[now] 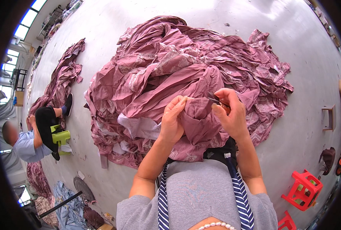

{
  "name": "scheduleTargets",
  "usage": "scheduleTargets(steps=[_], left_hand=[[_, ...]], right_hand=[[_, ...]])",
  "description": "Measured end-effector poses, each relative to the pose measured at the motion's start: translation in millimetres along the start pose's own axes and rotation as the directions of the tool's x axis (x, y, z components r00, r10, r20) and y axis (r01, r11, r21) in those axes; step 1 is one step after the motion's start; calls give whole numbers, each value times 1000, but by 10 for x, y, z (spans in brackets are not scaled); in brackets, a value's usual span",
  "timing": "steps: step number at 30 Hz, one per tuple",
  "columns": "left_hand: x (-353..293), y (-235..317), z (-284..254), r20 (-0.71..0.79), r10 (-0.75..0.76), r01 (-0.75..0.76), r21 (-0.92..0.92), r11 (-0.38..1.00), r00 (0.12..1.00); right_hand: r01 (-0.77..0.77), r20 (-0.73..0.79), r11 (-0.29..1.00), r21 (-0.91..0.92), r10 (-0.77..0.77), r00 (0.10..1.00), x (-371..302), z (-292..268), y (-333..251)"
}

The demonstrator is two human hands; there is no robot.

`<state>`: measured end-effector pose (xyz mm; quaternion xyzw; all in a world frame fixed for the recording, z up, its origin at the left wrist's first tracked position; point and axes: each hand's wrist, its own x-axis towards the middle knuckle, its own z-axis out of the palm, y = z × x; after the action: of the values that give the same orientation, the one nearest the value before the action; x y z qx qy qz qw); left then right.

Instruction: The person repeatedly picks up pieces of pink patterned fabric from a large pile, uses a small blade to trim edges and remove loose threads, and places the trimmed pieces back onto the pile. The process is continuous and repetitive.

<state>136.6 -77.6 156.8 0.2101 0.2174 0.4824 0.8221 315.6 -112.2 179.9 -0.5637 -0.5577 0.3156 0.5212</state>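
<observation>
A large crumpled heap of dusty-pink patterned fabric lies in front of me, its near edge against my lap. My left hand is closed on an edge of the pink fabric, pinching it between thumb and fingers so that a fold hangs between my hands. My right hand grips a small pair of scissors with dark blades and a bit of orange at the handle. The blades point left toward the held edge and look slightly parted. Whether they touch the cloth I cannot tell.
Another person sits at the left on a green stool, beside a long strip of pink fabric. Blue cloth lies at the lower left. A red stool stands at the right, near a small wooden frame.
</observation>
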Motion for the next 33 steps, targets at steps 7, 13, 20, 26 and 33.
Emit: scheduleTargets(steps=[7,13,20,26,33], left_hand=[[55,-1,120,-73,10,-7,50,999,997],[67,-14,49,-10,19,-18,39,999,1000],[65,-19,103,-5,10,-9,79,997,1000],[63,-20,98,16,25,-26,92,995,1000],[63,-50,80,28,-14,12,63,998,999]], right_hand=[[147,18,960,-237,-147,989,-174,-144,-165],[176,48,933,-313,-169,984,-157,-152,-147],[196,80,922,-335,-180,980,-116,-129,-147],[202,94,927,-315,-181,979,-103,-112,-118],[221,54,933,-286,-214,975,-88,-24,-80]])
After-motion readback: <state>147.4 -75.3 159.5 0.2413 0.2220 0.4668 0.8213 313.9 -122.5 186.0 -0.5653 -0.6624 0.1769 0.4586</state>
